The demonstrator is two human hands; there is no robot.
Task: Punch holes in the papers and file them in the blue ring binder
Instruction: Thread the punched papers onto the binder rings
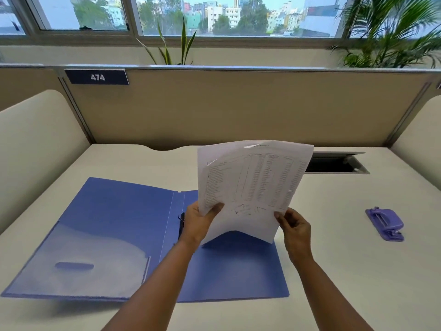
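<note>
- A dark blue plate (97, 77) is showing the white number "474"; it is sitting on the partition's top rail, at about ten o'clock from the papers.
- The papers (253, 185) are carrying a printed table, too blurred to read.

Both forearms extended forward, left hand (202, 217) and right hand (294, 225) raised, fingers (281, 217) curled in pinch.

Bright daylight from windows (214, 17); soft shadows; wide-angle edge bending.
</note>
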